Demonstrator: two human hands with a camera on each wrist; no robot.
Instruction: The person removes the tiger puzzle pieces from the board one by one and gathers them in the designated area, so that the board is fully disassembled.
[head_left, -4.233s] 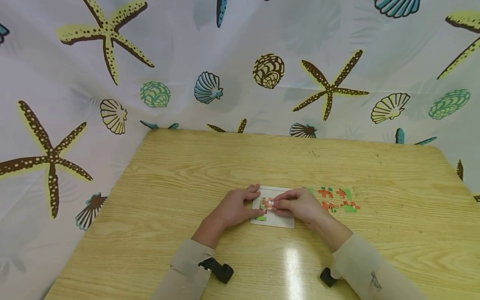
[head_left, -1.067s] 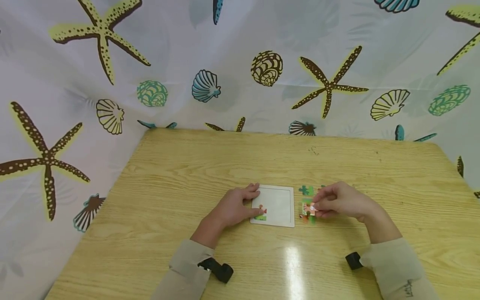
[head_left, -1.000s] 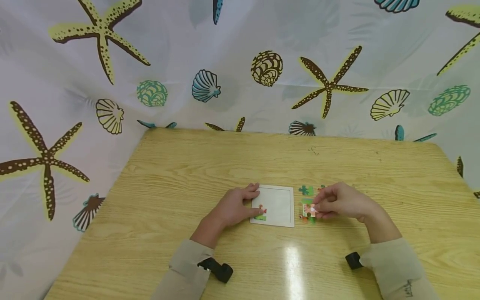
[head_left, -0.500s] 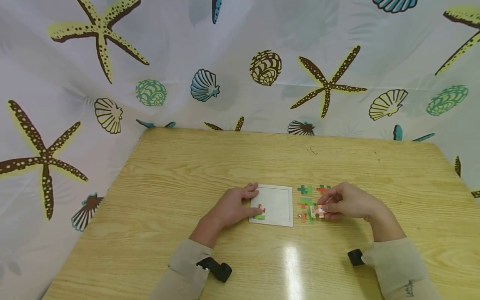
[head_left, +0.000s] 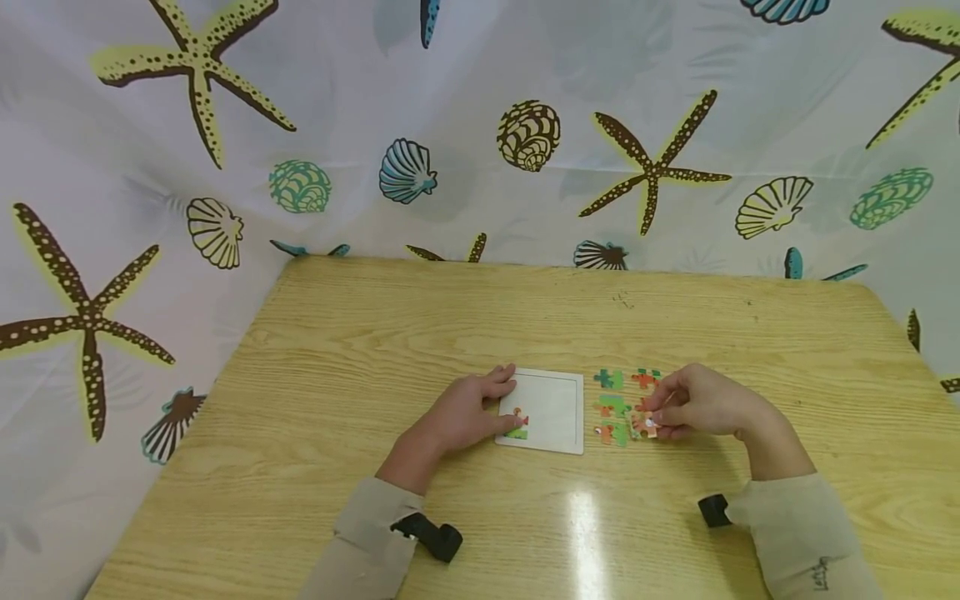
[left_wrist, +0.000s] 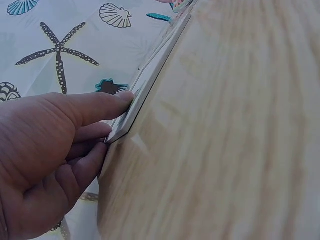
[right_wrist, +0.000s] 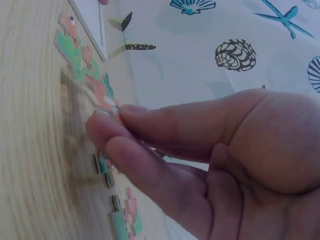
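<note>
A white puzzle board (head_left: pixel 553 410) with a raised border lies flat on the table. Green and orange puzzle pieces (head_left: pixel 516 432) sit in its near left corner. My left hand (head_left: pixel 467 412) grips the board's left edge, the thumb on top and the other fingers along the side, as the left wrist view shows. To the right of the board, my right hand (head_left: pixel 708 404) pinches an orange puzzle piece (head_left: pixel 642 426) between thumb and fingertips. In the right wrist view the held piece (right_wrist: pixel 102 95) is tilted above the loose ones, partly covered by the fingers.
Loose green and orange puzzle pieces (head_left: pixel 611 432) lie in rows right of the board; the right hand hides some. The wooden table (head_left: pixel 390 333) extends around them. A curtain (head_left: pixel 465 83) printed with shells and starfish hangs behind and to the left.
About four seconds ago the right hand held the orange piece over the board; now it is over the loose pieces, moving slightly further right lately. The left hand has stayed on the board.
</note>
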